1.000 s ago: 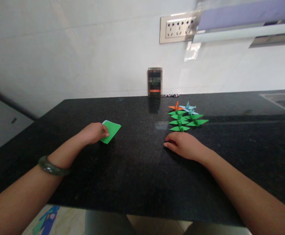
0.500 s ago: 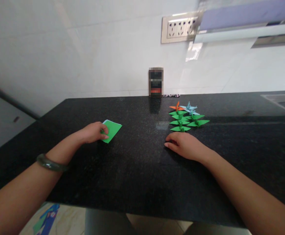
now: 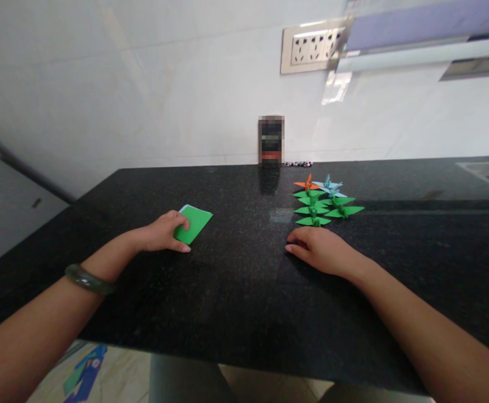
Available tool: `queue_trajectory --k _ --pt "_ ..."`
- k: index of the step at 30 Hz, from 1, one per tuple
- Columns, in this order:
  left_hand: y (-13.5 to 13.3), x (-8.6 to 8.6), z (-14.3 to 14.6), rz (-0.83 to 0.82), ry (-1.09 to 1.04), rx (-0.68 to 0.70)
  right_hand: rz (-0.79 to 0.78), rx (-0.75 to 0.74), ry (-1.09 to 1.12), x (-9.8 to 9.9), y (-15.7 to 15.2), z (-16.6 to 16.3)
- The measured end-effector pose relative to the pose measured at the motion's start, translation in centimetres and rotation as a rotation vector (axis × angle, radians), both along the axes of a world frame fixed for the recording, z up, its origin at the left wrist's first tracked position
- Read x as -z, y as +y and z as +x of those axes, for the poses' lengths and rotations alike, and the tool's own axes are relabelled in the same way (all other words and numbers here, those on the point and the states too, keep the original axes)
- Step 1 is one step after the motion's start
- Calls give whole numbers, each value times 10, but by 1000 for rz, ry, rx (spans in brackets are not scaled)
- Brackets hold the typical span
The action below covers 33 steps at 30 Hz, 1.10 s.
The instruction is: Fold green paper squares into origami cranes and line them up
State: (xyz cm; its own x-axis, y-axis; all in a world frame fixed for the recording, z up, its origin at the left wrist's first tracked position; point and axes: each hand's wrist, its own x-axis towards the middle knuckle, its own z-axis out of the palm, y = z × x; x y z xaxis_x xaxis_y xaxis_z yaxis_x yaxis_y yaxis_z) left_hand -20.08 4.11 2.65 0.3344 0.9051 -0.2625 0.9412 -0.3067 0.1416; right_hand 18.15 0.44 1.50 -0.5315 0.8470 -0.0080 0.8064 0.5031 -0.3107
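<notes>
The left hand's thumb has been sliding down past the near edge of the green paper (image 3: 199, 221), while the paper itself is staying in about the same spot. That paper is lying on the left part of the black countertop (image 3: 236, 302), a pale sheet (image 3: 182, 209) peeking out from under its far-left edge. The left hand (image 3: 160, 232) is spreading thumb and forefinger well apart, the forefinger reaching over the green; I can't tell how firmly it is pressing. A dark green bangle (image 3: 88, 279) is circling that wrist.

Across the counter, the right hand (image 3: 322, 250) is resting half-curled, keeping a narrow gap between thumb and forefinger. Just beyond it, folded green birds (image 3: 313, 211) are sitting in two close columns, with an orange bird (image 3: 308, 184) and light blue ones (image 3: 327, 184) behind. Farther back, a blurred-out upright object (image 3: 271, 140) is standing by the wall (image 3: 185, 95), a beaded string (image 3: 298, 164) lying beside it.
</notes>
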Motion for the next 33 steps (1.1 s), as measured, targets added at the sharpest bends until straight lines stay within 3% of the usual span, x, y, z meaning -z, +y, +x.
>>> queue_trajectory --k 14,19,26,33 --pt "-3 5 -4 48 -90 17 -35 -5 31 0 -1 -2" --pt "-5 0 0 47 -33 -48 -49 -11 61 8 0 -4" --pt "-7 4 3 70 114 -19 -62 -24 58 15 2 -6" --pt "-11 9 -1 116 115 38 -91 -17 105 13 0 -7"
